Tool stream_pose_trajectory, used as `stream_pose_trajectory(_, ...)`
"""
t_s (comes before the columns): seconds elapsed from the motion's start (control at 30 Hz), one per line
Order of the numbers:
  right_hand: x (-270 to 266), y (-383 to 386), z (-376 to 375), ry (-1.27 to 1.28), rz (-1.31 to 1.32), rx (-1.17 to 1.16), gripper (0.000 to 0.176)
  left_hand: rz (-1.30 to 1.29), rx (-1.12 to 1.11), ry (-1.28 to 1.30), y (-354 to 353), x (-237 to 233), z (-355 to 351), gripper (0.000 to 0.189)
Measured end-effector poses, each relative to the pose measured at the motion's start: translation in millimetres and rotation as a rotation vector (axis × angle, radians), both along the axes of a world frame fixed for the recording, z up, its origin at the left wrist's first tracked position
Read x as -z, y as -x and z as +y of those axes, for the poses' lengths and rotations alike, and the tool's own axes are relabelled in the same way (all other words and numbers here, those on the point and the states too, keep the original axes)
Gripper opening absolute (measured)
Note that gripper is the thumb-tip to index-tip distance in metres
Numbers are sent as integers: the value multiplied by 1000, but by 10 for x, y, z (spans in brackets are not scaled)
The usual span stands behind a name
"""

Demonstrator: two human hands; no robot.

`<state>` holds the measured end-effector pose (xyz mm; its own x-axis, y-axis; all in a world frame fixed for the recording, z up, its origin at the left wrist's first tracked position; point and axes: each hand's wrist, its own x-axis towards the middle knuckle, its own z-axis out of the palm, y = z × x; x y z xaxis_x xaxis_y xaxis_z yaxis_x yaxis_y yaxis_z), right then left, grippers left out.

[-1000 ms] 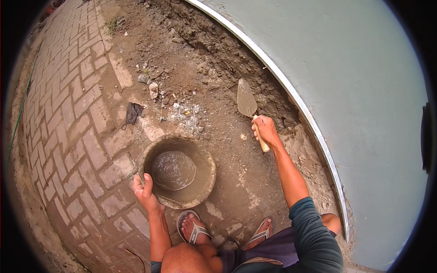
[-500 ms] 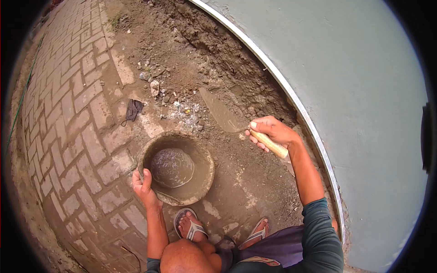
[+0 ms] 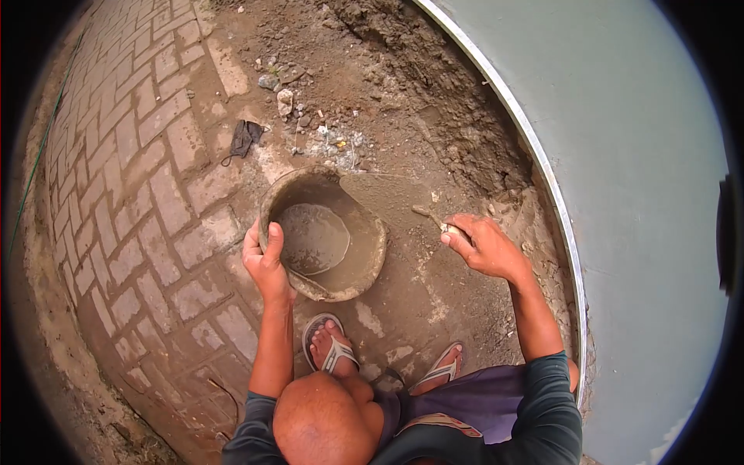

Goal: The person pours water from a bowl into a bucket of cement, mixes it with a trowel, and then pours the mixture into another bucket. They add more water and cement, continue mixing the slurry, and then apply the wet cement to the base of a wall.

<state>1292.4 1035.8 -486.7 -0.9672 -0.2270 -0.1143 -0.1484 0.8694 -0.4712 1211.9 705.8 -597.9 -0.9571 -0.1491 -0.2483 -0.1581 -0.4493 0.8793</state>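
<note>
My left hand [image 3: 267, 267] grips the left side of a mud-coated bucket [image 3: 366, 252], its thumb over the rim. Wet grey mortar [image 3: 311, 239] lies in the bottom, and the bucket leans over toward the right. In my right hand [image 3: 490, 246] is the handle of a pointing trowel [image 3: 391, 200], the fingers wrapped round it. Its broad grey blade points left, with the tip right at the bucket's upper right rim. Most of the handle is hidden in my fist.
A smooth grey wall [image 3: 635, 232] with a pale edge strip [image 3: 535, 132] runs along the right. Rough dug soil [image 3: 457, 101] lies beside it. Brick paving [image 3: 147, 194] covers the left. A dark cloth [image 3: 246, 138] and stones [image 3: 284, 101] lie above the bucket; my sandalled feet [image 3: 332, 345] stand below.
The bucket has been tipped and shifted up and right by my left hand. The trowel has turned and come down to the bucket's rim, where before it was held apart from it.
</note>
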Motion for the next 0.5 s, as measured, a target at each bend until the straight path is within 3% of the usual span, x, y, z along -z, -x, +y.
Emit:
stream_pose_trajectory(0.03, -33, 45, -180, -172, -13, -11, 33, 18, -8, 126, 25, 32, 23, 33)
stream_pose_trajectory(0.07, 10, 115, -352, -136, -38, -28, 33, 58, 1, 113, 23, -162, 119, 39)
stream_pose_trajectory(0.2, 373, 490, -910, -695, 104, -158, 15, 62, 33, 140, 40, -258, 254, 50)
stream_pose_trajectory(0.33, 542, 872, -1147, -496, -51, -279, 11, 68, 70, 90, 42, -204, 211, 55)
stream_pose_trajectory(0.4, 297, 1018, -1203, -478, -356, -297, 11, 57, 107, -12, 26, -182, 138, 57)
stream_pose_trajectory(0.5, 481, 1100, -988, -368, -528, -329, 17, 82, 85, 42, 3, -101, 44, 57)
